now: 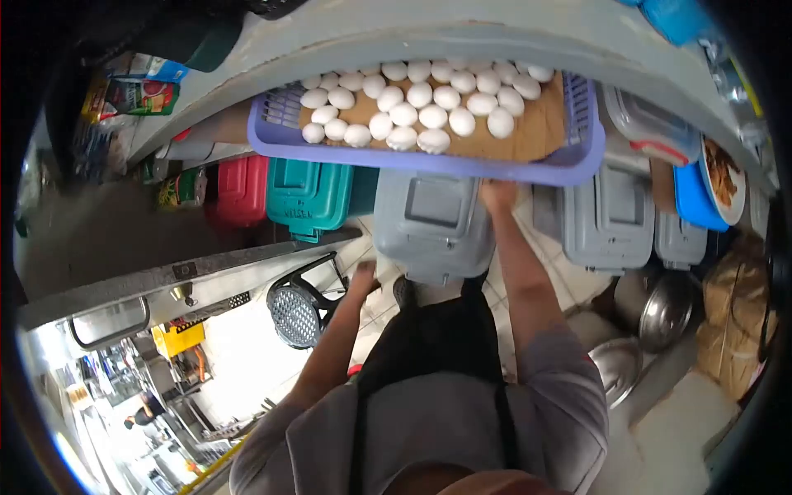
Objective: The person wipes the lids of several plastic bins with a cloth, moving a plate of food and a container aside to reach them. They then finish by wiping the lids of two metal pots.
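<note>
Right hand [499, 196] stretches to purple basket [412, 163]; left hand [363, 278] farther back.

It's white oval eggs [433, 117], brown cardboard sheet [521, 147], lavender plastic basket [495, 170], grey lidded plastic bin [431, 224], and a black-and-grey dotted round seat [295, 317]!

We cannot see the far side of the purple basket [520, 172] or all its rearmost eggs [441, 72], which the bench [371, 51] above it covers. Under the basket's near rim, our right hand [499, 196] has its fingers hidden; below the basket, our left hand [363, 279] is too blurred to read, and well below-left, a person [147, 410] is too small to make out.
</note>
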A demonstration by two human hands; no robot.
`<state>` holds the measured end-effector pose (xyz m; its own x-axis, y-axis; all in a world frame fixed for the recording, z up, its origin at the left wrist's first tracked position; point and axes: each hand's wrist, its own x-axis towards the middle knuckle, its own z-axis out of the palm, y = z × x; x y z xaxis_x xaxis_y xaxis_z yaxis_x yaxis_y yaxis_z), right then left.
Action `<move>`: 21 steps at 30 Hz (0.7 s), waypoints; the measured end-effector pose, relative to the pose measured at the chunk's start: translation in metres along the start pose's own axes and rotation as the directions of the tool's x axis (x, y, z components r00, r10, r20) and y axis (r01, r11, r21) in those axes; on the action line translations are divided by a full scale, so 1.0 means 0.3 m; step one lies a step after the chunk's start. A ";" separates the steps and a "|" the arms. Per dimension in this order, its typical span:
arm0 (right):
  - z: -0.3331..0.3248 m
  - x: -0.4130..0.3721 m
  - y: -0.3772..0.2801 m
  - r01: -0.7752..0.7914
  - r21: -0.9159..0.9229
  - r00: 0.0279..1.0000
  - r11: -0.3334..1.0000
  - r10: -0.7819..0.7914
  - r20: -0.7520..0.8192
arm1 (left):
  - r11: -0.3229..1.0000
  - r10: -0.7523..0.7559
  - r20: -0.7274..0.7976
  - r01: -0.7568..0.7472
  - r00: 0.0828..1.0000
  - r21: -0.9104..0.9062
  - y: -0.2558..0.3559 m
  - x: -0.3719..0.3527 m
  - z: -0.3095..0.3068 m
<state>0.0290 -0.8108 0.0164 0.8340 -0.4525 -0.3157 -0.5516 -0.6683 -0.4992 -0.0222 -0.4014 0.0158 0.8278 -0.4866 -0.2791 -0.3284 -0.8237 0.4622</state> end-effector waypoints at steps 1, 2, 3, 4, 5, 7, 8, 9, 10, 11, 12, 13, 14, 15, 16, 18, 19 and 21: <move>0.059 -0.112 0.001 0.040 -0.107 0.950 0.993 -0.071 -0.305 | 0.840 -0.358 0.087 0.361 0.930 -0.406 -0.093 0.116 0.070; 0.143 -0.243 -0.002 0.041 -0.226 0.802 0.973 -0.167 -0.574 | 0.771 -0.492 0.116 0.494 0.863 -0.403 0.153 0.183 -0.115; 0.192 -0.362 0.008 0.009 -0.221 0.801 0.975 -0.139 -0.582 | 0.784 -0.432 0.056 0.405 0.900 -0.471 0.075 0.281 -0.064; 0.236 -0.473 0.014 0.014 -0.120 0.783 0.993 -0.085 -0.616 | 0.786 -0.371 -0.009 0.309 0.928 -0.536 -0.004 0.357 -0.001; 0.261 -0.526 0.001 0.031 -0.019 0.759 0.999 -0.036 -0.651 | 0.680 -0.475 0.138 0.462 0.869 -0.568 0.029 0.392 -0.041; 0.263 -0.557 -0.040 -0.149 0.136 0.813 0.979 0.200 -0.547 | 0.567 -0.547 0.304 0.612 0.780 -0.551 0.022 0.433 -0.058; 0.255 -0.555 -0.051 -0.311 0.266 0.824 0.913 0.398 -0.404 | 0.445 -0.529 0.397 0.643 0.750 -0.623 -0.043 0.477 -0.020; 0.263 -0.524 -0.024 -0.323 0.269 0.807 0.908 0.412 -0.422 | 0.312 -0.490 0.482 0.662 0.727 -0.681 -0.097 0.531 0.023; 0.278 -0.488 0.022 -0.362 0.410 0.807 0.837 0.501 -0.311 | 0.441 -0.355 0.463 0.582 0.812 -0.683 -0.156 0.564 0.070; 0.302 -0.481 0.058 -0.408 0.534 0.804 0.741 0.569 -0.174 | 0.446 -0.345 0.474 0.586 0.810 -0.676 -0.158 0.559 0.091; 0.280 -0.496 0.050 -0.420 0.534 0.796 0.734 0.580 -0.171 | 0.513 -0.383 0.437 0.581 0.814 -0.632 -0.150 0.541 0.101; 0.255 -0.503 0.041 -0.388 0.597 0.793 0.703 0.584 -0.173 | 0.576 -0.416 0.394 0.573 0.820 -0.583 -0.141 0.533 0.105; 0.241 -0.529 0.036 -0.356 0.651 0.790 0.670 0.589 -0.174 | 0.630 -0.446 0.353 0.569 0.822 -0.529 -0.122 0.511 0.114; 0.260 -0.565 0.046 -0.373 0.645 0.784 0.667 0.598 -0.164 | 0.676 -0.475 0.312 0.568 0.823 -0.470 -0.098 0.475 0.121; 0.263 -0.564 0.053 -0.366 0.635 0.795 0.681 0.584 -0.167 | 0.726 -0.488 0.255 0.550 0.835 -0.413 -0.061 0.485 0.112; 0.297 -0.592 0.056 -0.372 0.643 0.792 0.670 0.590 -0.156 | 0.785 -0.489 0.200 0.528 0.849 -0.324 -0.012 0.471 0.061; 0.320 -0.630 0.054 -0.384 0.661 0.781 0.645 0.608 -0.141 | 0.816 -0.462 0.186 0.498 0.867 -0.294 0.004 0.424 0.044; 0.340 -0.679 0.060 -0.389 0.686 0.765 0.615 0.631 -0.131 | 0.860 -0.388 0.168 0.422 0.906 -0.288 0.063 0.336 -0.005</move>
<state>-0.1495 -0.6704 -0.0106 0.2879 -0.8451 -0.4504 -0.6537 0.1703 -0.7373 0.0557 -0.4656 -0.0022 0.8014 -0.1701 -0.5735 0.1975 -0.8297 0.5221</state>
